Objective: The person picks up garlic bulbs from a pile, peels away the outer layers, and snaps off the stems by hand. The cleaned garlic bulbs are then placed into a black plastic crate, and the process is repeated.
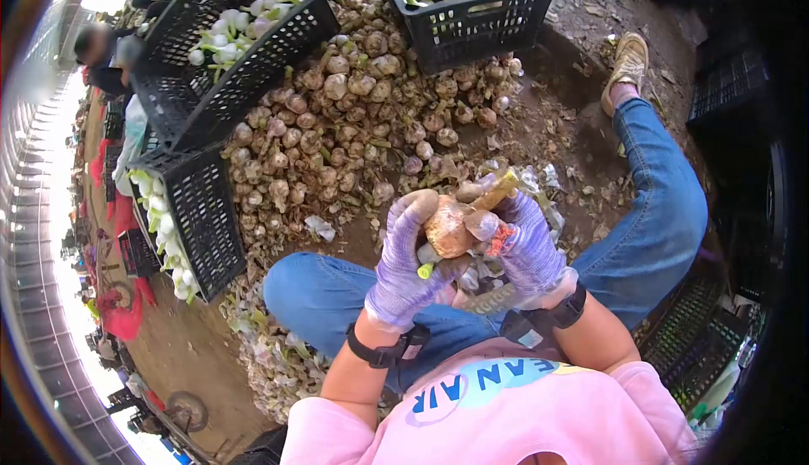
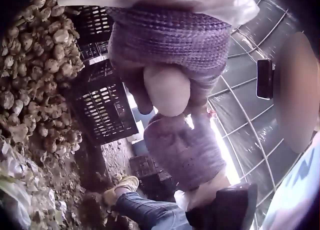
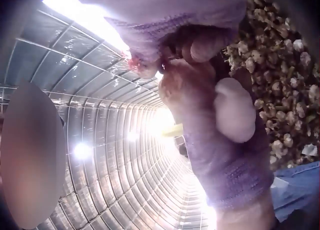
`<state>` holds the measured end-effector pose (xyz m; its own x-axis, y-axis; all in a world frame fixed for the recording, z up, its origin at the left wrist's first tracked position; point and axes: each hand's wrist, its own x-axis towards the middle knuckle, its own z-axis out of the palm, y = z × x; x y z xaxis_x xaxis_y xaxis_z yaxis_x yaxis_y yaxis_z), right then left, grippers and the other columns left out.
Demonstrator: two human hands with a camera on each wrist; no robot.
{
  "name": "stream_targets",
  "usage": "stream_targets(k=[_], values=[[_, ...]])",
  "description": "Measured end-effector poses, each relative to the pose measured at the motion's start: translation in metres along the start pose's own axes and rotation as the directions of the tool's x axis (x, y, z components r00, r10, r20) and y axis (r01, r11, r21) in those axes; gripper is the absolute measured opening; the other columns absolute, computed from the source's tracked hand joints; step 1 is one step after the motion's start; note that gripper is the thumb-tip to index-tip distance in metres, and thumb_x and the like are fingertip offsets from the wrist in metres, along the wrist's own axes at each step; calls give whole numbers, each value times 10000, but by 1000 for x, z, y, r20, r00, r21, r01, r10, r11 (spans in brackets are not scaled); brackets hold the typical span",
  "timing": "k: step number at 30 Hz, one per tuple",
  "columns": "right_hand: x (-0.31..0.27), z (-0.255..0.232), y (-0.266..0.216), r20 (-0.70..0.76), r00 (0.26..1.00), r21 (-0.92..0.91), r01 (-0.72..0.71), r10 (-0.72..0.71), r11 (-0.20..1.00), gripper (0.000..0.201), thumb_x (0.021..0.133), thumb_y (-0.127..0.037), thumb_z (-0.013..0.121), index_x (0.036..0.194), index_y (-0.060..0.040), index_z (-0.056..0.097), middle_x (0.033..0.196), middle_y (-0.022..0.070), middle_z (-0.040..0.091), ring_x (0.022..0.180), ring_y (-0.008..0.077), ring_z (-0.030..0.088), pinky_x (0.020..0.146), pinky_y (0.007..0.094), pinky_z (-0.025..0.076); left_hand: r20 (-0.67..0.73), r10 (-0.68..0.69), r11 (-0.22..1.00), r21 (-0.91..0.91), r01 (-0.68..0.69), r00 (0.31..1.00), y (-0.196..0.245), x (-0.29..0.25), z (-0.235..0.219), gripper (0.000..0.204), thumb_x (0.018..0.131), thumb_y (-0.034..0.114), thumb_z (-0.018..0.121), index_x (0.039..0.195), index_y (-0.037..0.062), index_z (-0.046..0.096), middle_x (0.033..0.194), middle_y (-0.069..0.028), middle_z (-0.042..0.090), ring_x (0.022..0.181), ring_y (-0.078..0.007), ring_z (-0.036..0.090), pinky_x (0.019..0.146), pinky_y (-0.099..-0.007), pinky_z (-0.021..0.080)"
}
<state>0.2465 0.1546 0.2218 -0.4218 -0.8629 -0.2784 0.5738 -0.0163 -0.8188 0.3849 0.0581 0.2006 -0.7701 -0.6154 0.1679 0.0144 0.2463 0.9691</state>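
A garlic bulb (image 1: 448,227) in brown outer skin is held between the two hands above the lap, its thick cut stem (image 1: 495,190) slanting up to the right. My left hand (image 1: 399,261), in a purple knit glove, grips the bulb from the left. A short yellow-green stub (image 1: 425,271) pokes out below the left fingers. The gloved right hand (image 1: 533,250) pinches the bulb at the stem side with its thumb, which has an orange-red band (image 1: 502,238). In the right wrist view the bulb (image 3: 174,84) shows partly between both gloves; fingers hide the rest.
A large heap of unpeeled garlic (image 1: 337,119) lies ahead on the ground. Black crates (image 1: 202,220) of peeled white bulbs stand around it at the left and back, one crate (image 1: 480,31) straight ahead. Peeled skins (image 1: 274,355) litter the ground beside the left leg.
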Motion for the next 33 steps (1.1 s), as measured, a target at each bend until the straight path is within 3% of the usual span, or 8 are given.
stream_targets(k=[4, 12, 14, 15, 19, 22, 30, 33], values=[[-29, -2, -19, 99, 989, 180, -130, 113, 975, 334, 805, -153, 670, 1090, -12, 566, 990, 73, 610, 869, 134, 586, 754, 283, 495, 9, 167, 985, 50, -167, 986, 21, -18, 8, 837, 594, 21, 798, 1305, 100, 363, 1233, -113, 438, 1126, -236, 482, 936, -349, 422], [-58, -26, -29, 166, 979, 48, -128, 118, 991, 235, 795, -102, 658, 1010, -19, 613, 903, 47, 631, 799, 114, 591, 693, 257, 490, 109, -293, 743, -599, 298, 950, 55, -32, 27, 795, 702, 352, 761, 1316, 52, 353, 1126, -122, 542, 998, -211, 566, 840, -347, 489], [-59, -30, -31, 203, 978, -263, 5, 50, 965, 248, 754, -72, 665, 992, -20, 619, 830, 51, 634, 748, 128, 590, 669, 260, 478, 472, -298, 465, -687, 558, 830, 34, -34, 14, 777, 753, 615, 578, 1263, 52, 415, 1009, -117, 591, 804, -198, 618, 647, -320, 544], [-57, -38, -30, 394, 895, -552, 413, -210, 724, 267, 711, -48, 665, 971, -18, 611, 830, 87, 617, 746, 154, 588, 670, 267, 469, 527, -397, 410, -631, 659, 752, 36, -32, 15, 855, 735, 764, 385, 1221, 64, 456, 924, -114, 615, 645, -180, 614, 489, -284, 526], [-49, -50, -27, 496, 832, -629, 542, -249, 558, 260, 724, -28, 628, 980, -15, 582, 976, 110, 573, 882, 166, 559, 731, 282, 461, 631, -473, 271, -560, 783, 615, 32, -25, 14, 874, 722, 746, 448, 1258, 56, 420, 997, -130, 601, 685, -175, 619, 514, -261, 523], [-47, -55, -15, 326, 944, -234, 122, -41, 965, 295, 778, -49, 598, 1068, -26, 551, 1012, 57, 564, 925, 137, 536, 782, 275, 456, 280, -545, 605, -521, 602, 790, 45, -21, 25, 853, 732, 722, 477, 1262, 59, 396, 927, -111, 603, 616, -171, 603, 496, -270, 514], [-49, -26, 6, 41, 968, -204, 252, -249, 946, 395, 799, -110, 663, 1146, -39, 488, 1035, 37, 539, 954, 115, 513, 849, 269, 437, -64, -391, 810, -498, 310, 918, 37, -12, 49, 684, 754, 316, 720, 1275, 59, 360, 1183, -94, 474, 1000, -203, 549, 791, -312, 515], [-50, -32, 4, -18, 984, -126, 174, -178, 977, 374, 784, -127, 682, 1105, -43, 511, 975, 29, 562, 932, 114, 526, 816, 265, 451, 18, -462, 676, -639, 366, 887, 48, -9, 50, 697, 720, 291, 751, 1265, 61, 381, 1160, -102, 508, 1001, -215, 554, 834, -317, 499]])
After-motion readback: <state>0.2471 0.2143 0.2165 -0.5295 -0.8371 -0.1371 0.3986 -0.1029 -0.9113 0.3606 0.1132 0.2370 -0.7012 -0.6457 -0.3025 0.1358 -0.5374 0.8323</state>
